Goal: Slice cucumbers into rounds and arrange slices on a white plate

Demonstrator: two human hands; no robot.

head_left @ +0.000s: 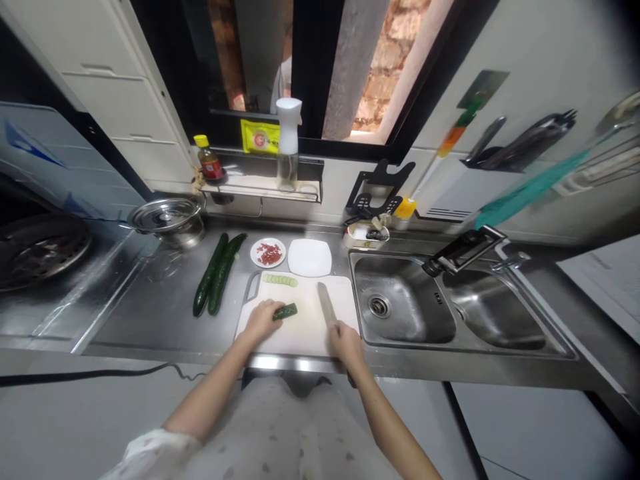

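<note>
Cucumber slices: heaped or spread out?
Spread in a row: the pale slices line the far-left part of the cutting board, beyond the left hand and the cucumber piece it holds.

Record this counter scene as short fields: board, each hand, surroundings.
Cutting board: white, pale green slices in a row near its far edge
Left hand: holding a cucumber piece
Right hand: gripping a knife
Left of board: two long cucumbers
Behind board: round plate with red pieces; squarish white plate
Right of board: double sink
</note>
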